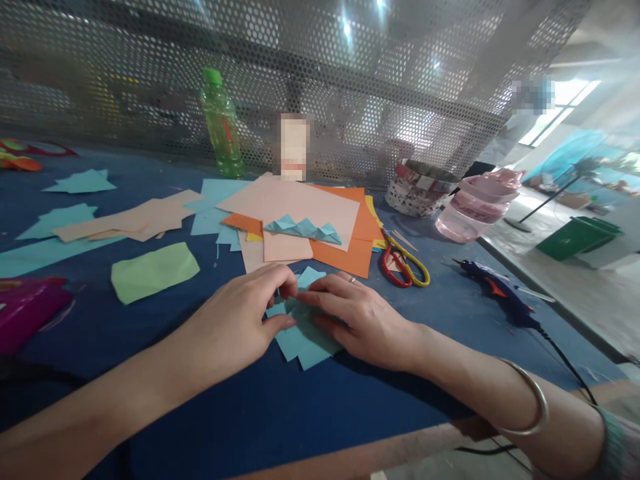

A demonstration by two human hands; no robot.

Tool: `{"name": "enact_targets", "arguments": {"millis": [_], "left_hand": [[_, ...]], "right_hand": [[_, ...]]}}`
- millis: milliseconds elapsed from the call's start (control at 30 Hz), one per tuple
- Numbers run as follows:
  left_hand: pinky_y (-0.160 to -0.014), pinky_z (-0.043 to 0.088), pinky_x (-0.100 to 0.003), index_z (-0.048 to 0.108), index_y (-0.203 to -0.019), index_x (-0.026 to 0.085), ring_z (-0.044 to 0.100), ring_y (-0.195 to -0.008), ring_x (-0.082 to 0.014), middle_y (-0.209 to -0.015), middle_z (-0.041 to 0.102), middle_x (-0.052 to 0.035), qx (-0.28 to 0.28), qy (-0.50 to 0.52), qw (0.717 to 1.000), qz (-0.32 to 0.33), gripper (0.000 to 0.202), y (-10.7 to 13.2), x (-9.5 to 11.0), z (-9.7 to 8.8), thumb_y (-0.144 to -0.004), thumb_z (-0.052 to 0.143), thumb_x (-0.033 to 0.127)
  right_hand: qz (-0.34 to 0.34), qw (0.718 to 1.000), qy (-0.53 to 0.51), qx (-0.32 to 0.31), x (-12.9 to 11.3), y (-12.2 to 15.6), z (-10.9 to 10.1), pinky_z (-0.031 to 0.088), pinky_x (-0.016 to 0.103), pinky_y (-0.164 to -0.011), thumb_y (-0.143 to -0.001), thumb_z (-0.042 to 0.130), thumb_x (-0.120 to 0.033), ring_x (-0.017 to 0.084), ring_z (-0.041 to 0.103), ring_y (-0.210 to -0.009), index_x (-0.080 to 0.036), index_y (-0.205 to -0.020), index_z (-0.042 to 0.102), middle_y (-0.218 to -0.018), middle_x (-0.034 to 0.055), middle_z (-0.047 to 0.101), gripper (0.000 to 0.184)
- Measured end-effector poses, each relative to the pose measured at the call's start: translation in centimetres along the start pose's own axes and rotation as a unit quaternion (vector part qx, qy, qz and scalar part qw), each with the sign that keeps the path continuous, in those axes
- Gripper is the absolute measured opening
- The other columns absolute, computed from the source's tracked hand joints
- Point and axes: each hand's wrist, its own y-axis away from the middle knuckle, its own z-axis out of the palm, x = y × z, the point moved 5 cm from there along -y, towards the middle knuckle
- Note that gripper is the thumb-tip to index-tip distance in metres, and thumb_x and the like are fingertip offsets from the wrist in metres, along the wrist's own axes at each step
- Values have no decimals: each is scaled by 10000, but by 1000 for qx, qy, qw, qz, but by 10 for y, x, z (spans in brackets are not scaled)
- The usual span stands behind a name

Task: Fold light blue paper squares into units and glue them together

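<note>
Light blue paper pieces (pixel 310 343) with notched edges lie on the table between my two hands. My left hand (pixel 250 310) bends its fingers and thumb round the left edge of this paper, closed on it. From the other side my right hand (pixel 365 317), a ring on one finger, rests stretched fingers flat on the paper. The fingertips of both hands nearly meet and cover part of the sheets. Just beyond them, a folded blue paper strip with several pointed peaks (pixel 303 229) sits on pink paper (pixel 295 203).
Orange paper (pixel 345 259), scissors (pixel 405 263), a glue gun (pixel 500 293), a newspaper-covered bowl (pixel 420 190) and a pink water bottle (pixel 477 203) are around the right side. Leftward lie green paper (pixel 155 272) and a purple object (pixel 33 313). A green bottle (pixel 223 130) stands against the perforated panel (pixel 150 73).
</note>
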Motion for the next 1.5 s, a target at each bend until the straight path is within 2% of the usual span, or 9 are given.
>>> {"name": "enact_targets", "arguments": {"millis": [467,833,1067,1133,1333,1500], "left_hand": [[-659,393,-333,544,-924,264,571,-719,-191,-830,587,36,-5,-4,1000,1,183,0,0,1,-807,681,232],[-666,410,-336,558,-922,265,588,-734,-197,-847,614,24,-3,-14,1000,3,160,1,-2,1,-817,680,263],[-697,435,-338,622,-889,255,622,-773,-200,-898,678,8,-5,2,1000,22,86,0,1,0,-818,670,258],[-708,442,-334,645,-852,252,636,-790,-204,-881,690,2,-8,10,999,34,26,0,2,0,-837,659,267],[-666,425,-324,652,-776,239,621,-706,-190,-765,691,10,-24,10,999,35,73,-1,5,1,-847,636,236],[-627,425,-313,683,-798,237,618,-650,-177,-724,693,16,-32,30,999,22,81,-2,4,0,-852,623,240]], "right_hand": [[14,999,11,-33,-1,-1,1,576,442,-964,-1031,547,-119,269,636,-1101,-127,-1302,628,-1210,150,686,282],[-8,1000,-18,10,0,0,-3,591,390,-915,-996,571,-73,250,662,-1083,-160,-1248,667,-1180,136,706,283],[20,997,-69,22,1,1,-3,575,326,-876,-936,612,-30,202,690,-981,-185,-1127,652,-1045,77,746,250],[36,996,-84,25,2,0,-3,565,302,-850,-920,627,-21,182,688,-929,-191,-1124,655,-996,54,748,267],[47,995,-90,21,3,0,-2,543,289,-833,-938,637,-44,174,679,-907,-184,-1086,687,-969,50,745,210],[42,995,-91,26,2,-1,-3,531,283,-803,-949,644,-54,175,667,-879,-160,-1058,700,-942,57,734,162]]}}
